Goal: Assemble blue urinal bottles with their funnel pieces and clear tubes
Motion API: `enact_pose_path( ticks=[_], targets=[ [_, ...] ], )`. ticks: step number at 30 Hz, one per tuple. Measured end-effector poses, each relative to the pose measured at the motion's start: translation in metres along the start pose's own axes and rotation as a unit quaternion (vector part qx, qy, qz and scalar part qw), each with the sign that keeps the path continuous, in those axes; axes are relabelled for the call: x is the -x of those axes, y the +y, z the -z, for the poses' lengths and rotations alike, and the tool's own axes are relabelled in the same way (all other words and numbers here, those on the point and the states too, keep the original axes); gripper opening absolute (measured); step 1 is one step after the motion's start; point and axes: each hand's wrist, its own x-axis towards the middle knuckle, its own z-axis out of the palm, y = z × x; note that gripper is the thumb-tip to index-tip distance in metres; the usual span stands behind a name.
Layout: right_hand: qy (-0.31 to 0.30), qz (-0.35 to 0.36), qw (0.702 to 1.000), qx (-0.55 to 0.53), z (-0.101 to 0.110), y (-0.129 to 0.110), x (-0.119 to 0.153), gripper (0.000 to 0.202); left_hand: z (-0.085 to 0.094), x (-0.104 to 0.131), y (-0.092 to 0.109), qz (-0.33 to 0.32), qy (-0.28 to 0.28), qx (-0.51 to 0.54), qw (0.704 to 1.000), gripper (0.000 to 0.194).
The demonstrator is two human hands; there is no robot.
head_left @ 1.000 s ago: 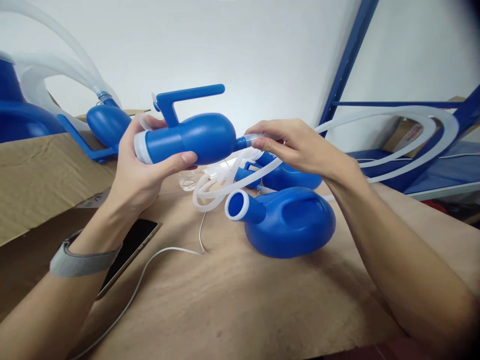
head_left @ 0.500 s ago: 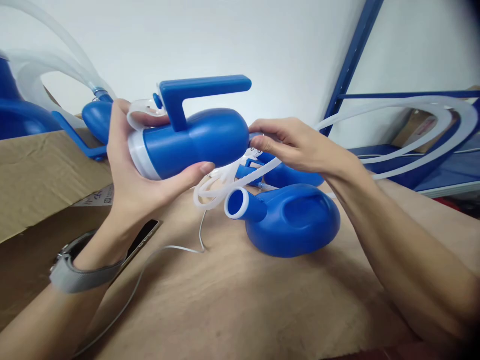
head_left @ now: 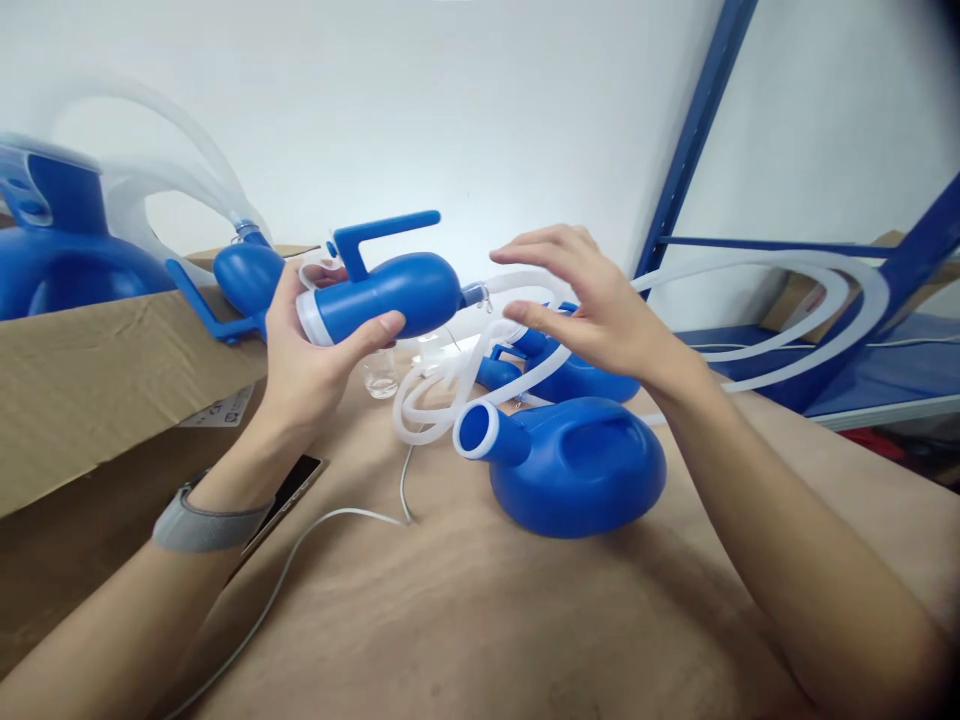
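Observation:
My left hand (head_left: 311, 375) is wrapped round a blue plastic urinal head (head_left: 382, 300), held in the air and lying nearly level. It has a white ring at its wide end, a bar handle on top and a clear hose (head_left: 514, 285) on its narrow end. A small metal clip (head_left: 486, 295) sits at that joint. My right hand (head_left: 592, 305) is open beside the joint, fingers and thumb apart, with the hose passing behind it. Below stands a blue urinal bottle (head_left: 577, 470), its white-rimmed mouth pointing left.
On the left is a cardboard box (head_left: 127, 370) with more blue bottles and hoses. A phone (head_left: 289, 495), a white cable (head_left: 337, 512) and a clear cup (head_left: 381, 375) lie on the table. A blue metal rack (head_left: 694, 130) stands at the right.
My right hand has let go of the hose joint, opened and drawn back a little. The urinal head in my left hand is farther from the camera, and the view has shifted.

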Motion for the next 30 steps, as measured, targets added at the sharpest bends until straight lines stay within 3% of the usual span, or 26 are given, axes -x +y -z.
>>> enact_pose_path(
  ticks=[2, 5, 7, 9, 11, 13, 18, 24, 30],
  targets=[
    [0.040, -0.054, 0.996, -0.066, -0.001, 0.001, 0.000, 0.035, -0.002, -0.004, -0.009, -0.016, 0.035, 0.089, 0.995, 0.066],
    [-0.016, -0.168, 0.968, -0.183, -0.011, 0.007, 0.000, 0.031, -0.003, -0.007, -0.016, -0.022, 0.061, 0.151, 0.986, 0.061],
    [-0.060, -0.237, 0.928, -0.280, -0.022, 0.013, 0.000, 0.030, -0.004, -0.006, -0.014, -0.023, 0.057, 0.160, 0.985, 0.059],
    [-0.054, -0.282, 0.876, -0.388, -0.033, 0.016, -0.001, 0.029, -0.005, -0.004, -0.010, -0.031, 0.046, 0.156, 0.986, 0.059],
    [-0.033, -0.288, 0.830, -0.476, -0.042, 0.017, -0.001, 0.029, -0.006, -0.001, -0.005, -0.045, 0.039, 0.147, 0.987, 0.059],
    [-0.024, -0.271, 0.810, -0.520, -0.046, 0.015, -0.001, 0.031, -0.007, 0.001, -0.003, -0.058, 0.036, 0.142, 0.987, 0.059],
    [-0.005, -0.273, 0.805, -0.527, -0.044, 0.010, -0.002, 0.035, -0.006, 0.000, -0.004, -0.073, 0.045, 0.137, 0.987, 0.060],
    [0.000, -0.279, 0.798, -0.535, -0.050, 0.008, -0.004, 0.022, -0.007, 0.003, -0.002, -0.069, 0.045, 0.106, 0.991, 0.058],
    [0.059, -0.267, 0.797, -0.539, -0.064, 0.010, -0.004, 0.016, -0.010, 0.007, 0.002, -0.074, 0.054, 0.067, 0.994, 0.060]
  ],
)
